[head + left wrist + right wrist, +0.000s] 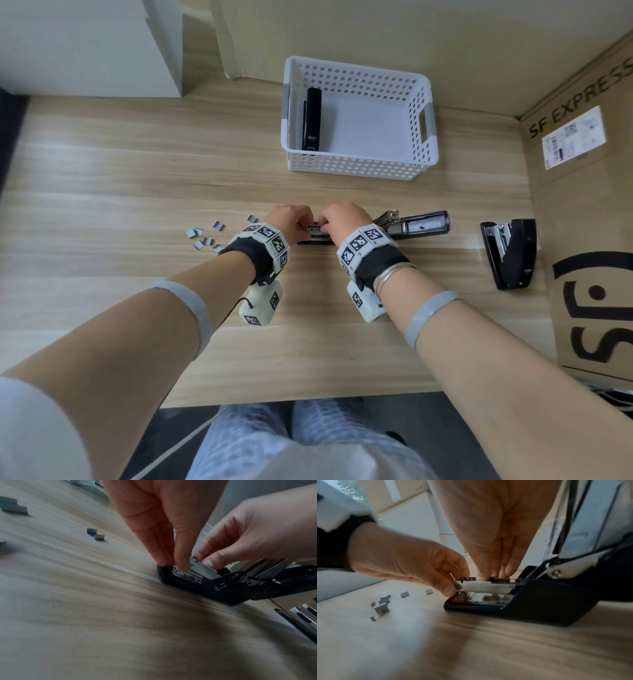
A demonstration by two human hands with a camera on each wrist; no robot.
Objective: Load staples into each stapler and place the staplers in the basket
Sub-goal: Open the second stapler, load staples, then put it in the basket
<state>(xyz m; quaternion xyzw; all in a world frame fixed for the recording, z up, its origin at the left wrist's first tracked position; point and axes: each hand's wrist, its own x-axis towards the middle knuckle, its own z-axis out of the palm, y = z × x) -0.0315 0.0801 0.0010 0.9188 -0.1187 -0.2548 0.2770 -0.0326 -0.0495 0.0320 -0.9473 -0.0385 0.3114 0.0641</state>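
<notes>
An open black stapler (421, 222) lies mid-table with its lid swung out to the right. My left hand (291, 219) pinches the front end of its silver magazine (477, 586) with thumb and finger. My right hand (337, 219) comes down on the same magazine (202, 570) from above, fingertips curled onto its top edge. Whether staples lie under those fingertips is hidden. Loose staple strips (205, 236) are scattered to the left. A white perforated basket (356, 164) at the back holds one black stapler (312, 120). A third black stapler (510, 253) stands half open at the right.
A large cardboard box (589, 205) walls off the table's right side, close to the third stapler. A wall runs behind the basket. Bare wood lies between my hands and the basket and along the table's near edge.
</notes>
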